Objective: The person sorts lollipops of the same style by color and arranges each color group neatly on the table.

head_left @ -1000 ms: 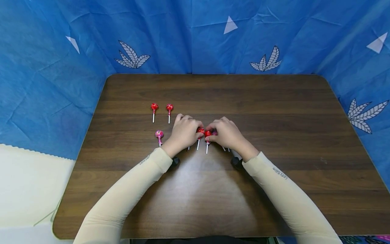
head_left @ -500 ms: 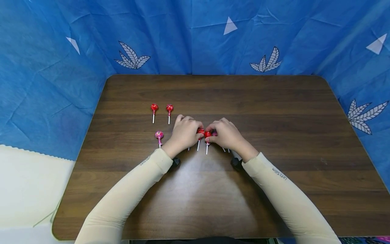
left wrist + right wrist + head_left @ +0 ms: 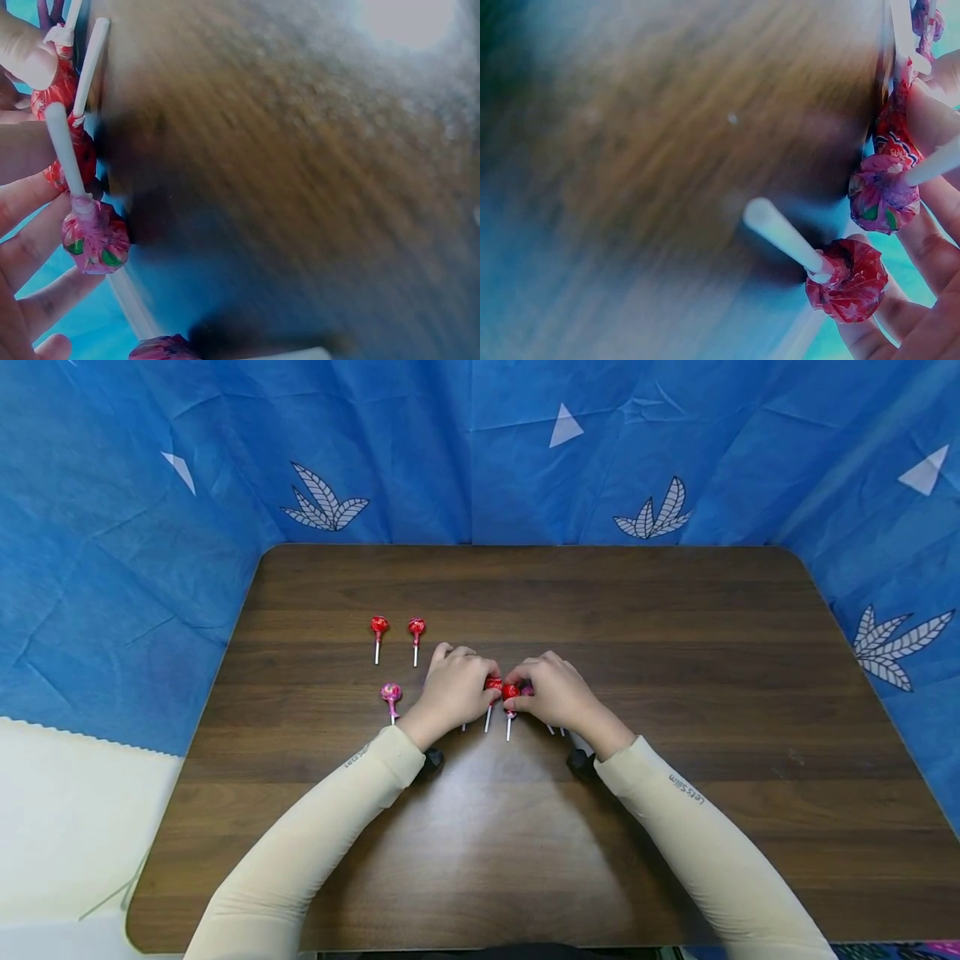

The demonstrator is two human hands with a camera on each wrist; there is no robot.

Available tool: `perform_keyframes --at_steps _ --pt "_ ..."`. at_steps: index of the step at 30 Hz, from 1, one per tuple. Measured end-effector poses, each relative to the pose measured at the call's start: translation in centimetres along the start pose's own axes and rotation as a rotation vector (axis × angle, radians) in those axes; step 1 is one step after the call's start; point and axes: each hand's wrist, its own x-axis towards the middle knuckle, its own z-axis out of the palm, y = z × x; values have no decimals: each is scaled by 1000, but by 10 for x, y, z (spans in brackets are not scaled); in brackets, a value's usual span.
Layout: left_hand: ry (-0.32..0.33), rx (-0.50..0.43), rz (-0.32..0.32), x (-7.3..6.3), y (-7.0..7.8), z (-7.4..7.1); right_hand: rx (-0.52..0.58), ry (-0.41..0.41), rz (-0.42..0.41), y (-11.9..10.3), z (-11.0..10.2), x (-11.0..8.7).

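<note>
Two hands face each other at the middle of the table. My left hand [image 3: 459, 687] pinches a red-wrapped lollipop [image 3: 493, 684] between thumb and fingers, its white stick pointing toward me. Just beside it, my right hand [image 3: 557, 692] pinches another red lollipop [image 3: 511, 692]. In the left wrist view, a second red lollipop [image 3: 81, 161] and a pink one with green marks [image 3: 96, 238] lie along the left fingers. The right wrist view has a pink lollipop [image 3: 885, 193] and a red lollipop [image 3: 847, 281] by the right fingers. From the head, these are mostly hidden under the hands.
Two red lollipops, a left one [image 3: 379, 625] and a right one [image 3: 416, 627], lie farther back on the left of the brown wooden table [image 3: 712, 693]. A pink lollipop [image 3: 391, 693] lies by the left wrist. A blue patterned curtain [image 3: 480, 452] borders the back and sides.
</note>
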Motion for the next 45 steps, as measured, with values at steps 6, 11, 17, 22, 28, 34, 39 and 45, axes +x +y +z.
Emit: perform_keyframes --at_steps 6,11,17,22,28,34,39,45 --pt "1 -11 6 0 -1 -1 -2 -3 9 -1 -1 0" --pt "-3 -37 1 0 -3 0 -6 -6 15 -1 -1 1" --pt "-2 -74 -15 0 -4 0 -6 -10 22 -2 -2 1" --pt "-3 -90 -24 1 -5 -1 -8 -9 16 -3 -4 1" --pt "1 -90 -26 1 -5 -3 -6 -10 18 -4 -5 0" --pt "5 -88 -25 1 -3 -8 -4 -3 2 -4 -4 0" --pt "29 -112 -20 3 -3 -17 -10 5 -15 -4 -5 0" --pt "22 -213 -19 10 -11 -32 -3 -13 6 -4 -3 -1"
